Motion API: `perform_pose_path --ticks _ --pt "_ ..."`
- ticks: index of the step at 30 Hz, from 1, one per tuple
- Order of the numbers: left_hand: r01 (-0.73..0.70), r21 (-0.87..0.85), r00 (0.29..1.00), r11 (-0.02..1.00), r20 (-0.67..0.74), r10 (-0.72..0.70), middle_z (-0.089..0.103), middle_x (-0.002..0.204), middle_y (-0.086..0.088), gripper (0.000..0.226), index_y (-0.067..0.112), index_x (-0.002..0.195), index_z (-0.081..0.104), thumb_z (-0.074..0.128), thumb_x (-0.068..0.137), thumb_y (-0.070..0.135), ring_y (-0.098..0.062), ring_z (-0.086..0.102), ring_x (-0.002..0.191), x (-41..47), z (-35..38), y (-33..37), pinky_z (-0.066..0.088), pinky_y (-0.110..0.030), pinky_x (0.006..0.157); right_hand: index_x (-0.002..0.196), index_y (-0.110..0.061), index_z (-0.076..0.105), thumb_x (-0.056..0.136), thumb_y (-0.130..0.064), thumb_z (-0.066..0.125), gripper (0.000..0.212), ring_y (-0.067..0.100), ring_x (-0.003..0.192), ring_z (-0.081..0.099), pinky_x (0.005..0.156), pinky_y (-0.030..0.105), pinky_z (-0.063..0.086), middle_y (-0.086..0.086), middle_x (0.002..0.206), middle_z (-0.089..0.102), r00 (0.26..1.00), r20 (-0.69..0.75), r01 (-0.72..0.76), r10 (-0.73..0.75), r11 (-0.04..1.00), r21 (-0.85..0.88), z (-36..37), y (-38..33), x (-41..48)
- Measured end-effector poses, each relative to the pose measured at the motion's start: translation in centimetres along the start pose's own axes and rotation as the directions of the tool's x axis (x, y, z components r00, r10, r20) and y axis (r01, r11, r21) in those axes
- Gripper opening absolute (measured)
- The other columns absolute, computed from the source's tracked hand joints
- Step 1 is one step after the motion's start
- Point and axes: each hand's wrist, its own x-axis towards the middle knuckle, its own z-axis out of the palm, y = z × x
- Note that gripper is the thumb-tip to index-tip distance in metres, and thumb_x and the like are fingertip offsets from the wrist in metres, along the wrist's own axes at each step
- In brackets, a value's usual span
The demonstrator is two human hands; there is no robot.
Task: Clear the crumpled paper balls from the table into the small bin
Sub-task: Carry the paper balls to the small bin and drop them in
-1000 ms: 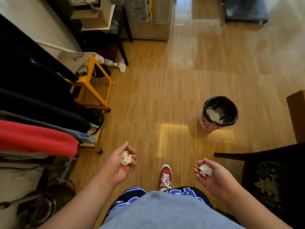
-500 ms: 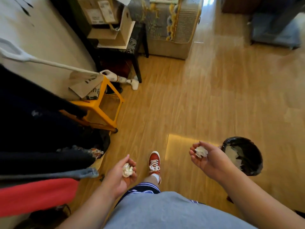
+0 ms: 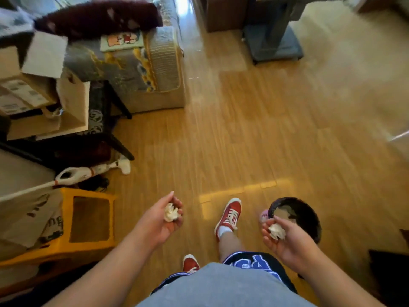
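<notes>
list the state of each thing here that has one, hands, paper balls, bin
left hand, palm up, grips a ball
left paper ball, crumpled, held
right hand, palm up, grips a ball
right paper ball, crumpled, held, not yet binned
small bin, upright, open, dark liner, paper inside

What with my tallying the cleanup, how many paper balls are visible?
2: one paper ball in the left hand, one in the right hand; the bin may hide more.
</notes>
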Motion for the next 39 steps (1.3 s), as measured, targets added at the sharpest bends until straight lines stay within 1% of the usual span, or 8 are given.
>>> perform_pose_path --ticks 5,11,15,21,28,31,34,39 --pt "0.021 0.095 0.999 0.995 0.044 -0.025 0.055 0.060 0.001 0.030 0.016 0.066 0.056 0.053 0.093 0.029 -0.011 0.053 0.047 6.5 10.9 4.4 0.044 -0.018 0.039 0.093 -0.003 0.065 0.092 -0.023 0.057 0.022 0.025 0.068 0.065 0.051 0.030 0.057 0.015 0.080 0.066 0.994 -0.109 0.001 0.009 0.996 0.091 -2.1 -7.1 3.5" --pt "0.040 0.132 0.998 0.990 0.042 -0.046 0.056 0.059 -0.001 0.024 0.014 0.063 0.058 0.060 0.082 0.027 -0.012 0.054 0.045 12.4 20.6 7.6 0.044 -0.018 0.038 0.089 -0.003 0.063 0.093 -0.021 0.055 0.020 0.025 0.064 0.065 0.048 0.031 0.056 0.015 0.077 0.065 0.994 -0.106 0.038 -0.018 0.982 0.185 -2.9 -18.5 7.4" --pt "0.051 0.143 0.999 0.988 -0.001 -0.051 0.056 0.058 -0.002 0.031 0.013 0.062 0.059 0.057 0.089 0.027 -0.013 0.054 0.046 15.2 24.4 9.5 0.045 -0.020 0.037 0.088 -0.003 0.062 0.094 -0.021 0.054 0.021 0.024 0.063 0.066 0.050 0.031 0.057 0.015 0.073 0.067 0.994 -0.081 0.087 -0.072 0.976 0.200 -1.7 -25.8 9.5" --pt "0.096 0.163 0.995 0.982 -0.042 -0.090 0.054 0.057 -0.002 0.030 0.012 0.065 0.057 0.055 0.092 0.026 -0.013 0.052 0.044 19.9 30.1 13.3 0.042 -0.018 0.037 0.081 -0.005 0.060 0.095 -0.022 0.049 0.025 0.020 0.055 0.065 0.046 0.027 0.056 0.012 0.071 0.064 0.993 -0.040 0.120 -0.114 0.955 0.270 2.3 -35.2 13.3" --pt "0.154 0.316 0.987 0.936 -0.004 -0.161 0.054 0.056 -0.001 0.030 0.012 0.068 0.053 0.053 0.093 0.026 -0.012 0.051 0.045 29.0 41.6 19.7 0.043 -0.018 0.037 0.080 -0.006 0.060 0.096 -0.021 0.048 0.025 0.019 0.057 0.064 0.046 0.026 0.056 0.012 0.071 0.062 0.986 -0.100 0.162 -0.134 0.914 0.371 4.3 -44.1 17.1" --pt "0.186 0.438 0.974 0.880 0.038 -0.225 0.055 0.057 -0.001 0.026 0.012 0.070 0.055 0.056 0.092 0.026 -0.013 0.052 0.045 32.8 48.5 21.1 0.044 -0.018 0.039 0.081 -0.004 0.060 0.096 -0.020 0.049 0.024 0.019 0.052 0.065 0.044 0.026 0.055 0.012 0.066 0.065 0.977 -0.173 0.196 -0.126 0.852 0.486 2.7 -46.5 17.5" --pt "0.197 0.600 0.954 0.775 0.065 -0.293 0.056 0.057 0.000 0.025 0.013 0.071 0.054 0.057 0.091 0.027 -0.012 0.053 0.046 35.9 56.2 20.7 0.044 -0.019 0.039 0.079 -0.004 0.061 0.095 -0.019 0.049 0.025 0.018 0.048 0.065 0.042 0.026 0.055 0.011 0.061 0.066 0.961 -0.255 0.249 -0.111 0.754 0.608 0.3 -47.7 16.8" --pt "0.215 0.779 0.882 0.589 0.105 -0.460 0.056 0.057 -0.001 0.026 0.014 0.069 0.054 0.056 0.092 0.027 -0.012 0.053 0.045 39.0 67.7 14.6 0.046 -0.019 0.040 0.081 -0.002 0.062 0.095 -0.019 0.050 0.025 0.019 0.051 0.065 0.043 0.026 0.055 0.013 0.064 0.066 0.915 -0.398 0.369 -0.066 0.533 0.762 -4.8 -46.7 14.7"
